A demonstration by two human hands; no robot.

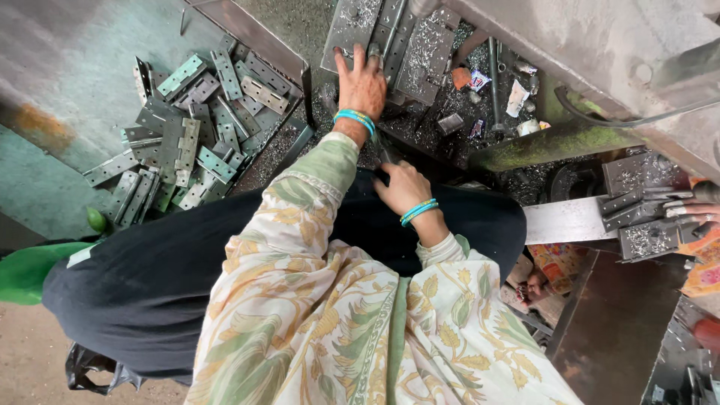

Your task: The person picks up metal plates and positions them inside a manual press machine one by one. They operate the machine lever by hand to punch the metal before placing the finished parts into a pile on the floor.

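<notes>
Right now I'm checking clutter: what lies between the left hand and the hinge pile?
In the head view, an upright metal tray wall separates the left hand from the hinge pile.

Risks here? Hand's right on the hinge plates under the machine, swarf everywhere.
1. The left hand lies bare on the hinge plates at the machine bed; if the machine cycles, fingers could get pinched.
2. Metal shavings cover the plates and the bed, so cuts or splinters are likely on bare skin.
3. The bangles on that wrist could snag on a plate edge. The right hand rests near the lap, away from the bed.
</notes>
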